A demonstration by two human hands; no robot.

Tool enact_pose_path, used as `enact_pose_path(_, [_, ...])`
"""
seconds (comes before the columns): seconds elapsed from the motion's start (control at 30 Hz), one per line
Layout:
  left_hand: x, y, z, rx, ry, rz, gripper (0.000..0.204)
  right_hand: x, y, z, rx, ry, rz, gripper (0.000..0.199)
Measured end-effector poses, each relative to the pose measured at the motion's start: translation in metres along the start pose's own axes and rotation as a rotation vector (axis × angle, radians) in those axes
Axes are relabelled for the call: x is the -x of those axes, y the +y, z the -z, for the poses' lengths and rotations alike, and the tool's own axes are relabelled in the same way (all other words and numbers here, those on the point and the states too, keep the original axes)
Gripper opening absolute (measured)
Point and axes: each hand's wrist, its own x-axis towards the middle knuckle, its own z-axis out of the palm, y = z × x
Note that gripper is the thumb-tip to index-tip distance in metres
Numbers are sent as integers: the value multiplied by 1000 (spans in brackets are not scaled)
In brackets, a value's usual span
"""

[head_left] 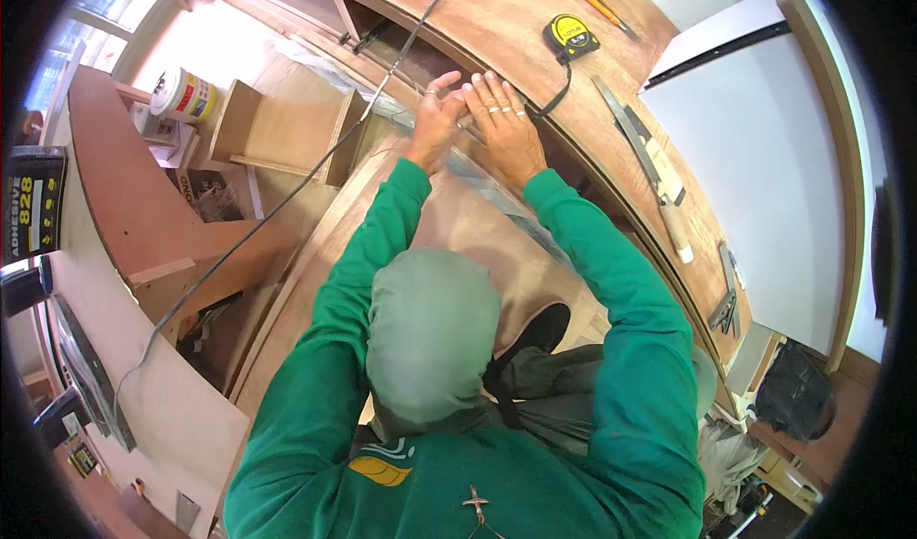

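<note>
My left hand and my right hand meet at the edge of the plywood bench top. The right fingers lie straight and side by side, with rings on them. On the left hand the fingers are loosely bent and apart, their tips partly behind the right hand. I see nothing clearly held between them. To the right of my hands a yellow and black tape measure rests on the bench, its black strap trailing toward the edge. A handsaw with a pale handle lies farther right.
An orange utility knife lies at the far edge, a metal square-like tool at the right. A grey cable crosses the left side. Beyond it stand an open wooden box, a white tub and a dark adhesive can.
</note>
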Motion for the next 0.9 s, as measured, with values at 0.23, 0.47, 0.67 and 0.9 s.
enact_pose_path(0.23, [-16, 28, 31, 31, 91, -154, 45, -58, -8, -27, -19, 91, -15, 52])
enact_pose_path(0.47, [75, -35, 77, -442, 159, 1, 33, -10, 20, 4, 29, 28, 51, 53])
enact_pose_path(0.67, [116, -61, 134, -1160, 298, -400, 26, -73, -4, -47, 59, 122, 19, 49])
enact_pose_path(0.9, [160, -31, 178, -1306, 563, -374, 25, -7, 18, -3, 46, 71, 3, 54])
